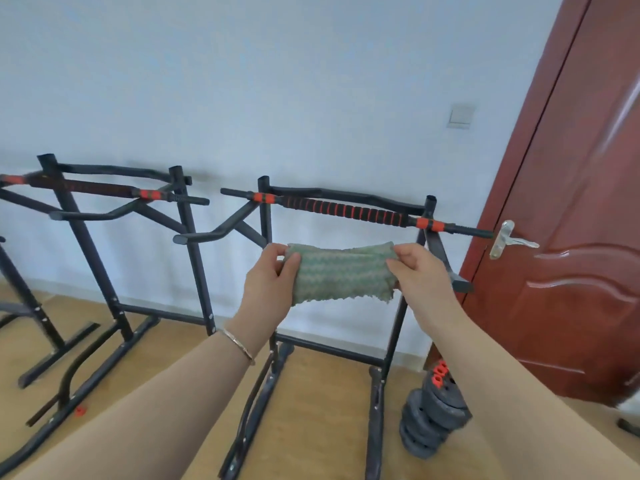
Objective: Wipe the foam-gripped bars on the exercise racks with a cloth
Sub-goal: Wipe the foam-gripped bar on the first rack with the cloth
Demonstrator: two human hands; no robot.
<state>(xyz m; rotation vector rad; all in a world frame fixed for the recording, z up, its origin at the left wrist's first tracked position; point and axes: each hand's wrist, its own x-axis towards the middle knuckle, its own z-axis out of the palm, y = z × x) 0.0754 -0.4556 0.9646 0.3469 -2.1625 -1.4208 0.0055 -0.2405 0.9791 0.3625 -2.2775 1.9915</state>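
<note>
Head view: left hand (268,284) and right hand (420,271) are each pinching one end of a green cloth (341,273), stretching it between them. Cloth is hanging just below the near rack's (393,336) red-and-black foam-gripped bar (346,210), apart from it.

We see a light wooden floor (322,393) carrying 3 black tubular metal exercise racks in a row along the wall. The right rack (329,350) stands on 2 long feet running toward us. The middle rack (195,258) is just beside it, and the left rack (59,355) shows only partly. A stack of dark grey round weight plates (433,420) lies by the right rack's right foot. A small red piece (80,409) lies beside the middle rack's foot.
</note>
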